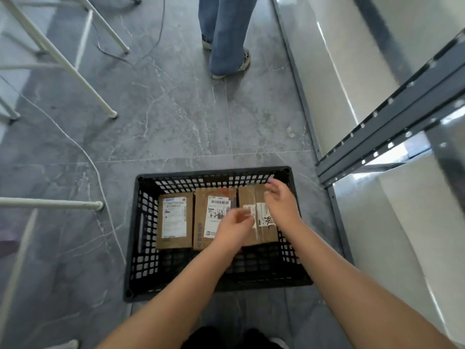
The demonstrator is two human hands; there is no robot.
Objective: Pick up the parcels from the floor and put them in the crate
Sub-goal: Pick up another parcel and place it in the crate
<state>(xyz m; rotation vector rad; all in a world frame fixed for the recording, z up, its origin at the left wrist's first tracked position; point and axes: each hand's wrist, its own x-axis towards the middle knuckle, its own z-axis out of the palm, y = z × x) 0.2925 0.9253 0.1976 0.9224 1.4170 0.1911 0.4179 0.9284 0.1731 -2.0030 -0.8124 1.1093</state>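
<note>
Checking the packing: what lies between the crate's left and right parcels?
The middle parcel, partly covered by the left hand; the head view shows it.

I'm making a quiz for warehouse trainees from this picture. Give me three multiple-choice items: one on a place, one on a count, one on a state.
1. Where do the parcels lie?
A) in a row at the far side of the crate
B) on the floor beside it
C) on the shelf
2. How many parcels are inside?
A) one
B) three
C) five
3. The left hand and right hand are:
A) gripping one parcel together
B) open over the parcels, gripping nothing
C) holding the rim
Answers: 1 A, they line the far wall; 2 B, three side by side; 3 B, fingers relaxed, empty.
</note>
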